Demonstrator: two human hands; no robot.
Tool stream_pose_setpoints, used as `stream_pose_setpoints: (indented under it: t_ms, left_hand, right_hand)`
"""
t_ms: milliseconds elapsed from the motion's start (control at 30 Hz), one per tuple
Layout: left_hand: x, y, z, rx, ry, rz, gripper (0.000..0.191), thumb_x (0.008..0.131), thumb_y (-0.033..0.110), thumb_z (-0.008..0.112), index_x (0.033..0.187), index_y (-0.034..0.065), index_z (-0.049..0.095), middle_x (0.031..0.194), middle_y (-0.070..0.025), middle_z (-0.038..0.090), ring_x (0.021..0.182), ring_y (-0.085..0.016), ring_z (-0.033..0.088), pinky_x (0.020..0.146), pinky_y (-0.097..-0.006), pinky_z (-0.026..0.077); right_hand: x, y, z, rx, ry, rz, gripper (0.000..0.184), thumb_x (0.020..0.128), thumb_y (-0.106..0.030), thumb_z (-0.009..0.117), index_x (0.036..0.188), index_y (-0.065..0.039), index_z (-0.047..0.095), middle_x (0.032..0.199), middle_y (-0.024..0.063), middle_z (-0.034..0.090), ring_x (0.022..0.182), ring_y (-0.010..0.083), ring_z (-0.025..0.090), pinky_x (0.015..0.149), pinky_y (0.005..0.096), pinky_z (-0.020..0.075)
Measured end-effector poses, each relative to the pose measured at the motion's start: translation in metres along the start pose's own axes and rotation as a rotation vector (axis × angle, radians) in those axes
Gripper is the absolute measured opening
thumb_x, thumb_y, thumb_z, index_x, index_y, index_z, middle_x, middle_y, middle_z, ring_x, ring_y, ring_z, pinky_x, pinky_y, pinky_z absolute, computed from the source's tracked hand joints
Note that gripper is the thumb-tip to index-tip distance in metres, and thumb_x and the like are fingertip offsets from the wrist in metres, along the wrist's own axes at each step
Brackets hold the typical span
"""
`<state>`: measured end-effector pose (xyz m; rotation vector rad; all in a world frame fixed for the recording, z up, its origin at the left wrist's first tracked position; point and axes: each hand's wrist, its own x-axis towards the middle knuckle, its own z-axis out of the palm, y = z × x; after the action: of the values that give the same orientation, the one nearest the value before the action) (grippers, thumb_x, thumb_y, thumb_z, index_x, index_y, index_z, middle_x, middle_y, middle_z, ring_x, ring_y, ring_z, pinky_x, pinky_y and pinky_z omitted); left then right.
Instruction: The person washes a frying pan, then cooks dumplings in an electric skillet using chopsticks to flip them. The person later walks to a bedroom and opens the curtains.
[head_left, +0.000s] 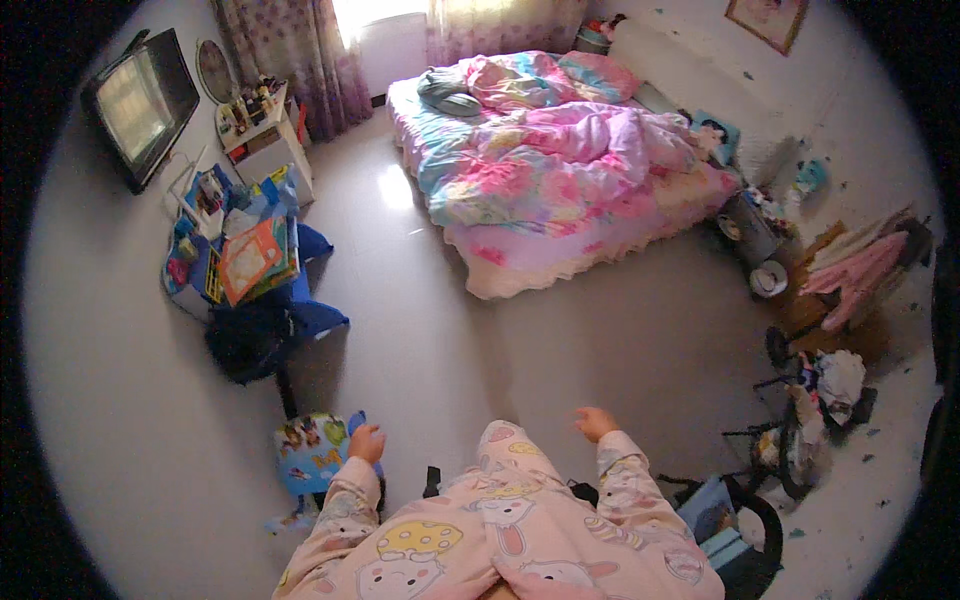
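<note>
My left hand (367, 444) hangs with loosely bent fingers and holds nothing that I can see. Just beside it is a small light-blue printed panel (311, 454), perhaps a child's seat back; whether the hand touches it, I cannot tell. Out over the tiled floor (540, 360) is my right hand (597, 424), its fingers loosely apart and nothing in them. Both arms come from pink, cartoon-printed pyjama sleeves. One bent leg in the same pyjamas (501, 442) shows between the hands.
A bed (525, 255) with rumpled floral bedding stands ahead. Along the left are a blue children's table (300, 281) heaped with books, a white dresser (274, 157) and a wall television (135, 109). A stroller (795, 442), a dark-framed chair (765, 517) and clothes (855, 277) line the right.
</note>
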<state>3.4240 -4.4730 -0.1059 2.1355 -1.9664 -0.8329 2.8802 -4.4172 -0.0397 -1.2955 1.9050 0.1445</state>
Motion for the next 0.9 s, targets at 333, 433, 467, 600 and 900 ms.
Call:
stream_pose_setpoints:
  t_ms: [333,433,467,600,900]
  left_hand:
    - [0.267,0.095,-0.136,-0.067,-0.034,-0.037,0.031,0.082,0.025,0.061,0.108,0.0069,0.064,0.117,-0.0152,0.059,0.110,-0.031,0.053,0.095,-0.0393,0.042]
    - [0.324,0.095,-0.179,-0.069,-0.014,-0.066,0.031,0.083,0.025,0.060,0.108,0.0066,0.064,0.115,-0.0149,0.060,0.109,-0.032,0.055,0.093,-0.0388,0.043]
    - [0.343,0.095,-0.190,-0.100,0.012,-0.087,0.031,0.083,0.025,0.060,0.107,0.0063,0.064,0.115,-0.0149,0.060,0.108,-0.032,0.055,0.093,-0.0389,0.043]
    - [0.436,0.089,-0.221,-0.187,0.110,-0.128,0.033,0.083,0.026,0.060,0.108,0.0050,0.063,0.116,-0.0149,0.060,0.108,-0.032,0.055,0.093,-0.0388,0.044]
    - [0.758,0.062,-0.307,-0.176,-0.007,0.095,0.035,0.082,0.027,0.060,0.108,0.0036,0.063,0.115,-0.0157,0.060,0.107,-0.031,0.056,0.093,-0.0384,0.044]
  right_hand:
    - [0.288,-0.196,-0.121,-0.337,-0.075,-0.122,0.042,0.083,-0.027,0.062,0.122,-0.011,0.057,0.113,0.0133,0.063,0.104,0.0328,0.059,0.092,0.0391,0.0464]
    - [0.368,-0.299,-0.179,-0.343,-0.034,-0.312,0.041,0.083,-0.027,0.062,0.121,-0.011,0.057,0.112,0.0141,0.063,0.104,0.0336,0.058,0.090,0.0399,0.0467]
    - [0.389,-0.335,-0.198,-0.323,0.003,-0.383,0.041,0.084,-0.027,0.061,0.121,-0.011,0.057,0.112,0.0147,0.062,0.104,0.0337,0.058,0.089,0.0406,0.0466]
    - [0.469,-0.483,-0.259,-0.245,-0.039,-0.547,0.037,0.085,-0.021,0.060,0.120,-0.010,0.057,0.111,0.0162,0.062,0.103,0.0340,0.059,0.087,0.0428,0.0475]
    - [0.686,-0.697,-0.340,-0.247,-0.034,-0.611,0.039,0.085,-0.030,0.062,0.118,-0.011,0.058,0.106,0.0185,0.064,0.100,0.0345,0.060,0.085,0.0418,0.0476]
